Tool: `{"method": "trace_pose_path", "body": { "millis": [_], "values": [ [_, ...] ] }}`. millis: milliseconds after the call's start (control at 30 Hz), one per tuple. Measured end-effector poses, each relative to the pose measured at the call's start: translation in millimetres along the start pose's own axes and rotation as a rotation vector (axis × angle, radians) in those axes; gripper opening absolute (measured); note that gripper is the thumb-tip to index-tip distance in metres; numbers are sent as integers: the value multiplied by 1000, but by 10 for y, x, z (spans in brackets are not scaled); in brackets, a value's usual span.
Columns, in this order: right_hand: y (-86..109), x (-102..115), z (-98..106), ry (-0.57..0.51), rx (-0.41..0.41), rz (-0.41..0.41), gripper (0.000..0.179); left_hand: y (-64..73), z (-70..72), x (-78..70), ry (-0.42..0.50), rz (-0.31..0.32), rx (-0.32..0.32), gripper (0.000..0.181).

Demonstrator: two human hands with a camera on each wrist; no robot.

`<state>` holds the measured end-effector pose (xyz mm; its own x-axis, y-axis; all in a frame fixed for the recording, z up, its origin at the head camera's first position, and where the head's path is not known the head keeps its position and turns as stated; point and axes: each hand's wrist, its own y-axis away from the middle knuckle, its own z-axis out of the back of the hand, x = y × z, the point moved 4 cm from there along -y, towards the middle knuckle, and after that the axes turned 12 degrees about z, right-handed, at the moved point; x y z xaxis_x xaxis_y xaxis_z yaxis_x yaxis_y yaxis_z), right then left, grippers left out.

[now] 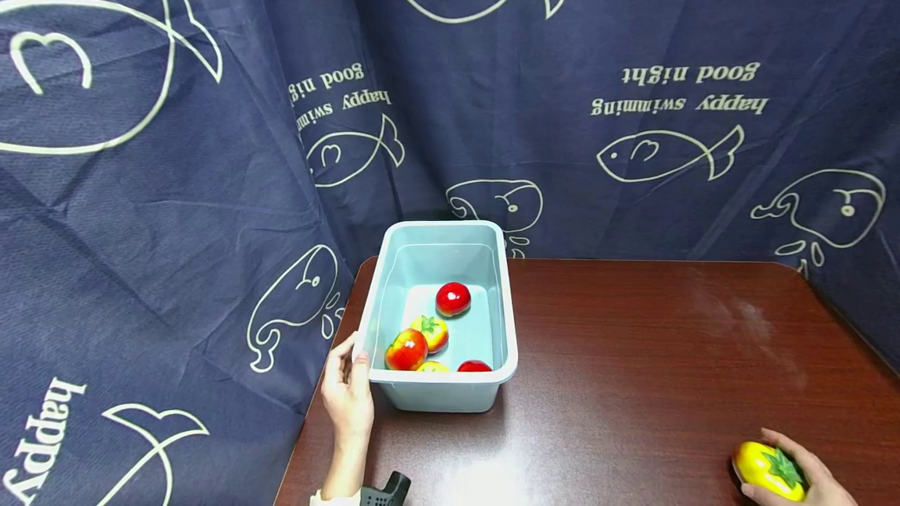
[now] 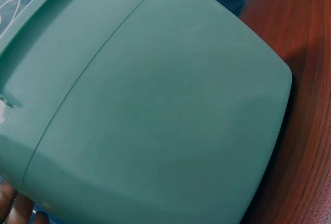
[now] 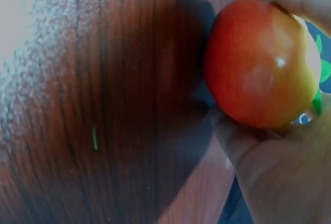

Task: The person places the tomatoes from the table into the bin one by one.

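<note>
A light blue-green plastic bin (image 1: 512, 311) stands at the table's far left. My left hand (image 1: 350, 397) grips its near left corner, thumb over the rim. In the left wrist view the bin's outer wall (image 2: 160, 100) fills most of the picture, with fingertips (image 2: 20, 208) at the lower left. Far off at the lower right, my right hand (image 1: 808, 475) holds a shiny yellow-and-red tomato (image 1: 762, 465) with green star-shaped leaves. The right wrist view has the thumb and a finger on opposite sides of this tomato (image 3: 258, 66), close to the tabletop.
Inside the bin lie several tomatoes, among them a plain red one (image 1: 453, 299) and a red-yellow one (image 1: 406, 350). The brown wooden table (image 1: 633, 365) stretches between the hands. Dark blue cloth (image 1: 562, 139) with white fish drawings hangs behind and to the left.
</note>
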<state>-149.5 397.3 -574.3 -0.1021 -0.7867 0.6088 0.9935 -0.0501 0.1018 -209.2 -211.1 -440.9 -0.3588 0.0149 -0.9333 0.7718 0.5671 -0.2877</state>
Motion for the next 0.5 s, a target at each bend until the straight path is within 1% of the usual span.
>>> {"method": "trace_pose_path", "body": {
  "millis": [67,167,300,433,500],
  "values": [
    [-7,18,6,16,28,6,100,-2,2,-2,1,-3,0,28],
    [4,61,6,59,12,23,99,-6,6,-5,-9,-14,-3,28],
    [27,141,-8,134,-47,37,97,-10,4,-10,-37,-27,-13,27],
    [8,238,-4,172,-57,40,97,-8,-4,-15,-47,-24,-12,28],
    [-10,296,10,167,-59,41,96,-5,-9,-21,-49,-25,-7,28]
  ]
}}
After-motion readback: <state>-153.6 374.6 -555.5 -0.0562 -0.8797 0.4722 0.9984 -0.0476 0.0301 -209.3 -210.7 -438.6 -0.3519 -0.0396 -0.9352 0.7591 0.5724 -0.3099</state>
